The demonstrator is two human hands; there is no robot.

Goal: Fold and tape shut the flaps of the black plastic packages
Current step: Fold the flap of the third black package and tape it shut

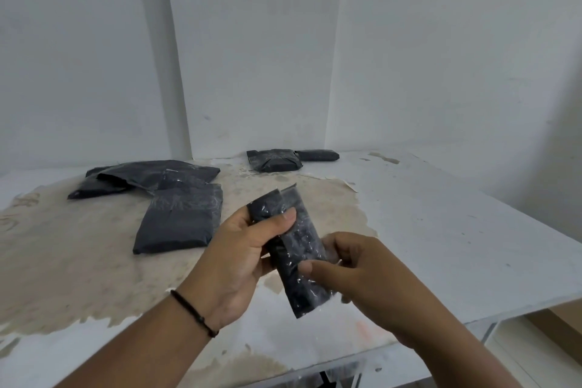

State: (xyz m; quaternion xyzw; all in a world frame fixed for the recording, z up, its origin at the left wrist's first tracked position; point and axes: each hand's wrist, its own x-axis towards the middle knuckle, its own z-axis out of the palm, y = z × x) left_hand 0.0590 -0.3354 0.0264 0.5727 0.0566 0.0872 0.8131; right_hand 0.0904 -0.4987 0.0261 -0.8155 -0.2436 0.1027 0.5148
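Note:
A small, narrow black plastic package (297,249) is held up above the table, tilted, with shiny clear tape across its lower part. My left hand (242,258) grips its upper end, thumb pressed over a folded flap. My right hand (362,277) holds the lower right side, thumb lying on the taped face. More black packages rest on the table: a square one (179,224) left of my hands, a loose pile (141,176) behind it, and two (277,159) near the back wall.
The white table (441,230) has a worn, stained brown patch in its middle. Its right edge drops off at the lower right, where a shelf opening shows. White walls stand close behind the table.

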